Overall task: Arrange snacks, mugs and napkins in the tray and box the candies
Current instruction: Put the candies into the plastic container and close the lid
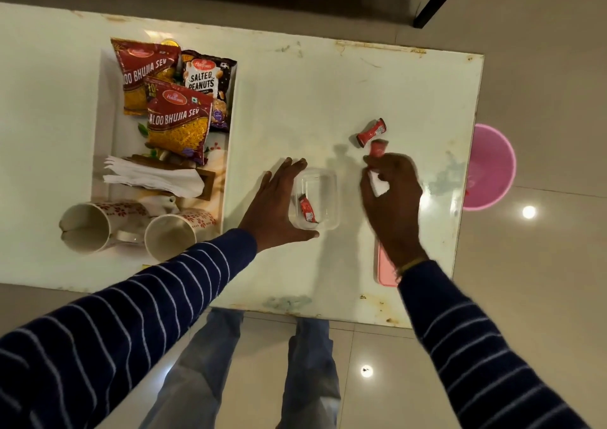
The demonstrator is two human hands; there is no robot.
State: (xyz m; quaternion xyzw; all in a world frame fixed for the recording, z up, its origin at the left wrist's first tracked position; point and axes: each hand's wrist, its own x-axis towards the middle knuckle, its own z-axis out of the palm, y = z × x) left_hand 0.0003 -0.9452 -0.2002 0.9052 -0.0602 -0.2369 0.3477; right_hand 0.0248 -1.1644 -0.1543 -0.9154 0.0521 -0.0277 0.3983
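Note:
A small clear plastic box stands open on the white table with one red candy inside it. My left hand rests against the box's left side, fingers straight. My right hand pinches a red candy just right of the box. Another red candy lies on the table beyond it. On the left, the tray holds snack packets, white napkins and two mugs.
A pink flat lid lies under my right wrist near the table's front edge. A pink bin stands on the floor past the table's right edge. A dark furniture leg is behind the table.

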